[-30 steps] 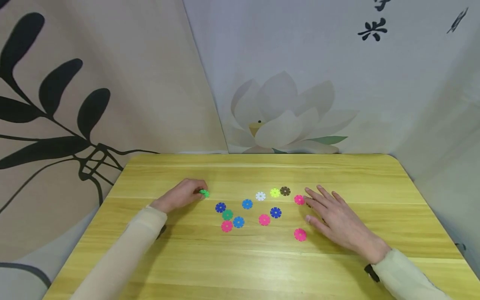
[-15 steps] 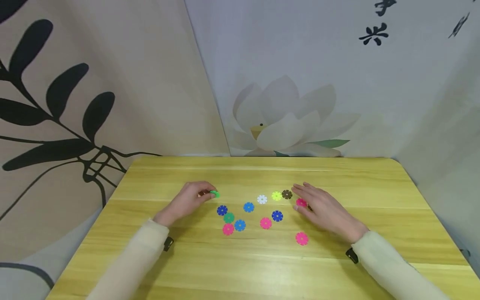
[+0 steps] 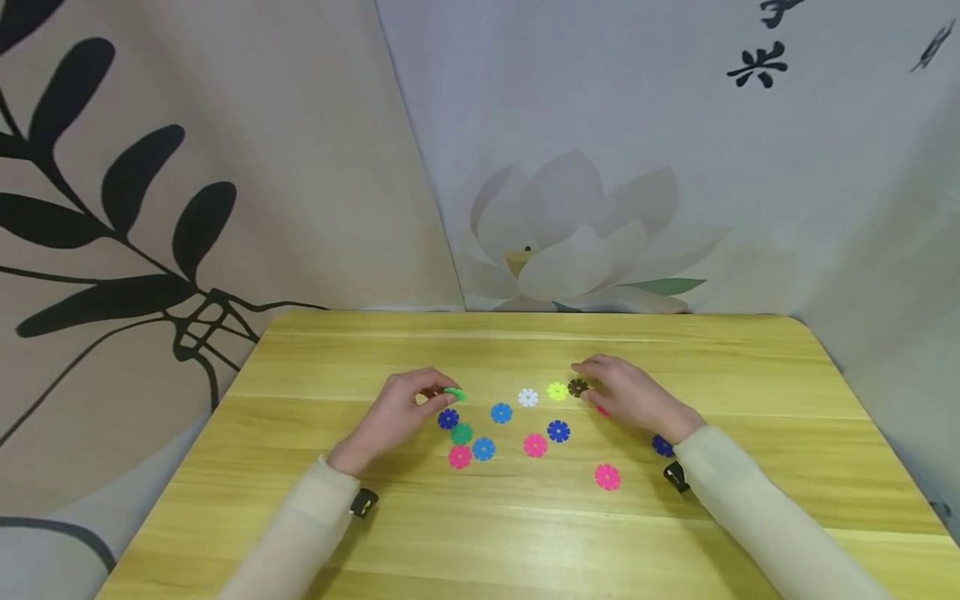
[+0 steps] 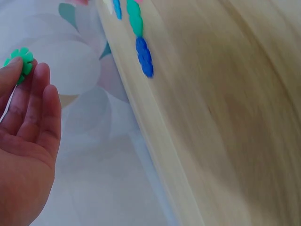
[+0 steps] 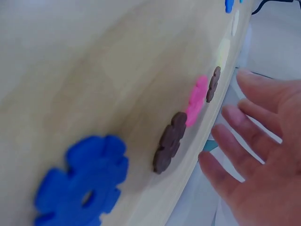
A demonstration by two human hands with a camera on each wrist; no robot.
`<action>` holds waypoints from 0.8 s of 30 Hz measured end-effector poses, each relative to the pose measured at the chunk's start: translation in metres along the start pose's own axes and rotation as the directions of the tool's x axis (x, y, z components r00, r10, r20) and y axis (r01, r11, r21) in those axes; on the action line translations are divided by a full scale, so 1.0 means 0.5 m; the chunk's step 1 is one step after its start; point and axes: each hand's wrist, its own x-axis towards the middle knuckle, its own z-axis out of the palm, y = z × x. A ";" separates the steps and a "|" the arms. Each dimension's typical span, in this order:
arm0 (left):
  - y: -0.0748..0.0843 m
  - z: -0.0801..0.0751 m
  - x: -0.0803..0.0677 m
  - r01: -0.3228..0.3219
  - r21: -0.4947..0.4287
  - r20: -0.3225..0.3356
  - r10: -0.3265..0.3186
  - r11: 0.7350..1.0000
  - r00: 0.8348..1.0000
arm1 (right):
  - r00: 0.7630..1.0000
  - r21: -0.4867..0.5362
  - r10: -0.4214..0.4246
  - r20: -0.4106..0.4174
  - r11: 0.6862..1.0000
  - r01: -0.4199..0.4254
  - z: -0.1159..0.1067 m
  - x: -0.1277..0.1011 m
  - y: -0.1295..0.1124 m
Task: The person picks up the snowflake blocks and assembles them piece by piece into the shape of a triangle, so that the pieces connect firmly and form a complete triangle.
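Pinching a light green disc (image 3: 454, 393) between thumb and fingers, the left hand (image 3: 392, 414) was left of centre in the head view, with a dark blue disc (image 3: 448, 419) just below the green one in the frame. The right hand (image 3: 632, 398), right of centre, was released, its fingers loosely spread near a brown disc (image 3: 577, 388), beside which a yellow disc (image 3: 557, 391) lay on the wooden table (image 3: 480, 533).

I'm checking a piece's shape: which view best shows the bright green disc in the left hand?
The left wrist view: the bright green disc looks largest there, some petals visible, though the left hand covers part. The head view shows it small and strongly tilted; the right wrist view doesn't show it.
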 end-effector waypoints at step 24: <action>0.041 0.066 -0.003 0.002 -0.168 -0.068 -0.013 0.986 0.998 | 0.990 0.053 0.122 0.067 0.991 -0.125 0.014 0.044 0.002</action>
